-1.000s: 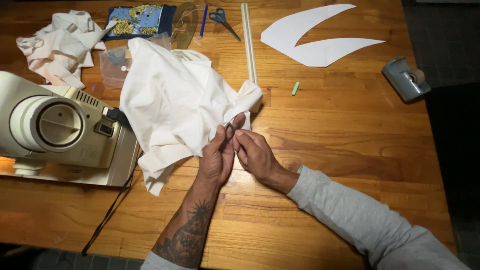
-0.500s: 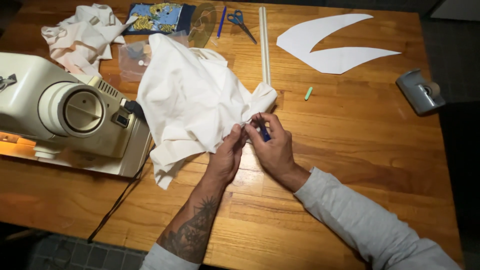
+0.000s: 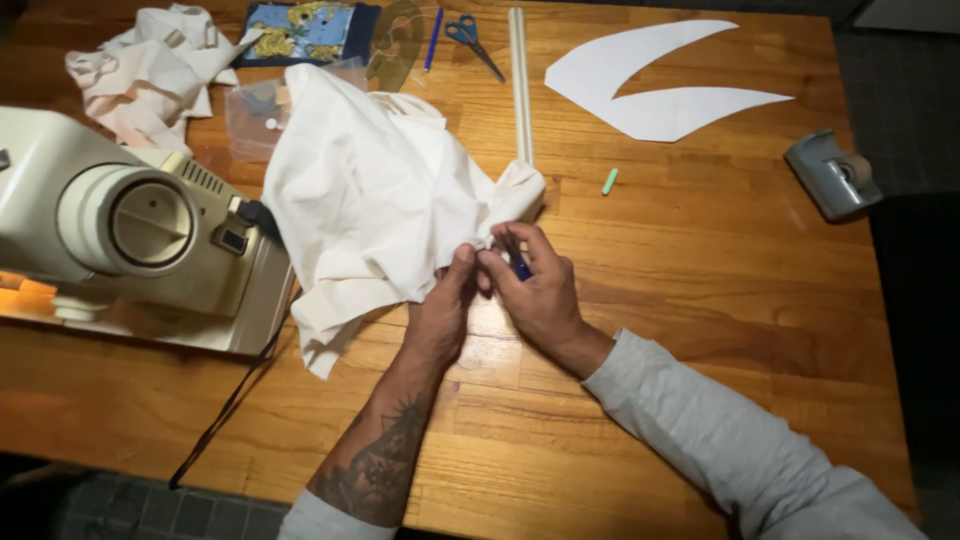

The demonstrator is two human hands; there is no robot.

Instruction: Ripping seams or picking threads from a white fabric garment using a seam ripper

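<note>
Both hands meet at the lower right edge of the white fabric (image 3: 375, 200), which lies bunched on the wooden table (image 3: 700, 300) just right of the cream sewing machine (image 3: 130, 235). The left hand (image 3: 440, 315) has its fingertips pinched closed on the fabric edge, forearm running up from the near table edge. The right hand (image 3: 535, 290) is curled closed around a small dark blue tool (image 3: 518, 265), of which only a short part shows between the fingers; its kind cannot be told. The tool's tip sits at the fabric edge, right beside the left fingertips; the two hands touch or nearly touch there. A long cream rod (image 3: 520, 85) runs from the far table edge down to the fabric's right corner. Near the far edge lie blue-handled scissors (image 3: 470, 35), a blue pen (image 3: 432, 38), a clear curved ruler (image 3: 395, 45) and a patterned blue pouch (image 3: 305, 30). A second heap of crumpled pale cloth (image 3: 150, 75) lies at the far left. A white curved paper pattern piece (image 3: 660, 85) lies at the far right, with a small green chalk-like stick (image 3: 609, 181) between it and the hands. A grey tape dispenser (image 3: 830, 175) stands near the right edge. A dark cord (image 3: 235, 395) trails from the machine toward the near edge.
</note>
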